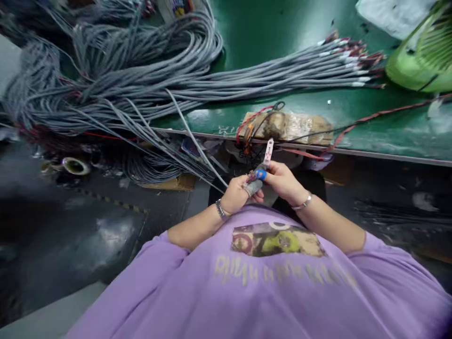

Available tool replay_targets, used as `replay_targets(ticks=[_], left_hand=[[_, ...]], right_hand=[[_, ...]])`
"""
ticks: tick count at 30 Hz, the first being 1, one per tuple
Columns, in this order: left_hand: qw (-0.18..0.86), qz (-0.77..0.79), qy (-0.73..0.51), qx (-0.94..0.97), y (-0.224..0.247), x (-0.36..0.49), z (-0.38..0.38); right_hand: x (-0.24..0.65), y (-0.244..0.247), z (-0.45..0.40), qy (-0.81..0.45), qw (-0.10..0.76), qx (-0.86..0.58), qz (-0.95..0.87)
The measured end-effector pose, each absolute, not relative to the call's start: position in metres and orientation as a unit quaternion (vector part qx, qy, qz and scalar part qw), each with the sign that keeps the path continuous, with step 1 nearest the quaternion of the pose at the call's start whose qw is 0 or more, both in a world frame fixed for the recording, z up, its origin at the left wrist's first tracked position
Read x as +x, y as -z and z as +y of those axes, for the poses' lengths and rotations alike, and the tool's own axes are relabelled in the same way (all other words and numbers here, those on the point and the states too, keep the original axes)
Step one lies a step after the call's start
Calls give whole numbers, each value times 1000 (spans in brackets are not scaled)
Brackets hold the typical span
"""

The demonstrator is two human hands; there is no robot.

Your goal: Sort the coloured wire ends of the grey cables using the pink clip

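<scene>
In front of my belly my left hand (237,194) is closed around the end of a grey cable (197,141), which runs down from the bundle on the bench. Thin reddish wires (251,177) show at my fingertips. My right hand (284,181), its thumb wrapped in blue, is closed on a small tool with a grey wrapped handle (253,188). A pale flat strip with reddish marks (269,151) sticks up beyond the right fingers; whether it belongs to the tool I cannot tell. Both hands almost touch, and the fingers partly hide what they hold.
A large heap of grey cables (141,61) covers the left of the green bench (247,28), their stripped ends lying to the right. A taped wooden block (300,127) with cords sits at the bench's front edge. A green fan (416,61) stands at the right.
</scene>
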State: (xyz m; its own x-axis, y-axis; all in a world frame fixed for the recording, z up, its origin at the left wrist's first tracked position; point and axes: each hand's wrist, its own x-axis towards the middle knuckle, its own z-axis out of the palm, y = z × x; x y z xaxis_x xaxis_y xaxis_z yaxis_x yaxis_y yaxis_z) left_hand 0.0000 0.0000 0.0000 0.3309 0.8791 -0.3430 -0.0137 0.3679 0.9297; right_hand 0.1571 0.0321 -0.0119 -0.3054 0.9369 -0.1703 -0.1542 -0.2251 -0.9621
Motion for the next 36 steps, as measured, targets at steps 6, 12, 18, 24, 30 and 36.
replay_targets(ticks=[6,12,18,24,30,36], left_hand=[[674,487,-403,383,5,3,-4],[672,483,-415,378,5,5,-1],[665,480,-392,416,12,5,-3],[643,486,-420,417,12,5,-2],[648,477,-434,405,4,4,1],[690,432,-407,414,-13,4,3]], right_hand=[[161,11,38,-743,411,-374,-373],[169,12,31,-757,409,-370,-350],[162,4,31,-737,410,-372,-387],[159,7,27,-718,447,-384,-371],[172,9,31,-758,458,-369,-280],[181,-4,48,-821,390,-323,-264]])
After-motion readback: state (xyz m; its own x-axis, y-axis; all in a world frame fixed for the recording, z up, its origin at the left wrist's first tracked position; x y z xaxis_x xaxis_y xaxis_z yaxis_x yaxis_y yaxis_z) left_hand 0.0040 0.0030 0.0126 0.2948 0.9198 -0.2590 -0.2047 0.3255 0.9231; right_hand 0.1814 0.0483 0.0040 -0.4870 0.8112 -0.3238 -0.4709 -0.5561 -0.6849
